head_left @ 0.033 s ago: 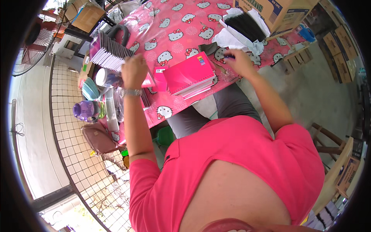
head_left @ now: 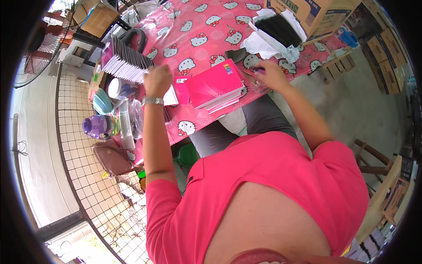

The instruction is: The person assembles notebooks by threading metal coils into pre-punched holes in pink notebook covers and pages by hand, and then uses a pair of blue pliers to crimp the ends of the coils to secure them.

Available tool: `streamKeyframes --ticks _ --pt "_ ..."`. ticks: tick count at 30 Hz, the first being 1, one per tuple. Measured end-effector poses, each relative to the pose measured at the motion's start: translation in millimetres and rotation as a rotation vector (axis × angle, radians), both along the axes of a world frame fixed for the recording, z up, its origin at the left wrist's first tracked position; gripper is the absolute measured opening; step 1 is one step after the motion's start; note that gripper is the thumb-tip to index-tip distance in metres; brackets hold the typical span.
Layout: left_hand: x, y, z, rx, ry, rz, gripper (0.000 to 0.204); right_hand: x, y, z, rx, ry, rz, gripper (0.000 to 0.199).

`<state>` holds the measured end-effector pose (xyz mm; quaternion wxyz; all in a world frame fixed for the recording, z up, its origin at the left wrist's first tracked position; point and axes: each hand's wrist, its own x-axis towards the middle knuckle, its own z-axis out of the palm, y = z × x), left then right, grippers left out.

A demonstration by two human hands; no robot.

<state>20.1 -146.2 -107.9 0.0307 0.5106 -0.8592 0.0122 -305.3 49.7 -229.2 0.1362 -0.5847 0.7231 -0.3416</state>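
Note:
My left hand (head_left: 158, 82), a watch (head_left: 152, 100) on its wrist, is closed above a notebook's white pages (head_left: 171, 96). What its fingers hold is hidden. To its right lies a stack of pink notebooks (head_left: 213, 83) with holes along one edge. Another pink cover (head_left: 182, 82) shows between them. My right hand (head_left: 271, 75) is closed around a small dark purple object (head_left: 260, 70) just right of the stack. Left of my left hand stands a pile of spiral-bound notebooks (head_left: 125, 61) with dark bindings.
A pink patterned cloth (head_left: 206, 26) covers the table. Black comb-like strips (head_left: 281, 30) lie in white paper at the back right, beside a cardboard box (head_left: 314, 17). A white-lidded tub (head_left: 116, 88), teal bowls (head_left: 102, 102) and a purple bottle (head_left: 93, 126) stand on the left.
My left hand has shifted slightly right and up, and more of the white pages shows below it. My right hand has moved slightly down and turned.

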Motion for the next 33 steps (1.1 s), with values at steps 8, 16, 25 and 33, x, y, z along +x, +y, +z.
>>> streamKeyframes --ticks 8,16,25,33 --pt "74.2 -34.9 -104.1 -0.292 0.258 -0.148 0.036 -39.7 -64.3 28.6 -0.511 0.407 -0.120 0.011" --pt "-43.6 136.8 53.2 -0.032 0.341 -0.652 0.033 -98.7 -123.0 8.3 0.103 0.423 -0.409 0.031" --pt "-44.9 122.9 77.8 0.280 0.378 -0.651 0.024 -103.4 -122.1 13.9 0.151 0.452 -0.292 0.026" --pt "-65.2 128.2 75.4 -0.201 0.350 -0.522 0.011 -121.8 -136.8 17.9 -0.093 0.117 -0.451 0.020"
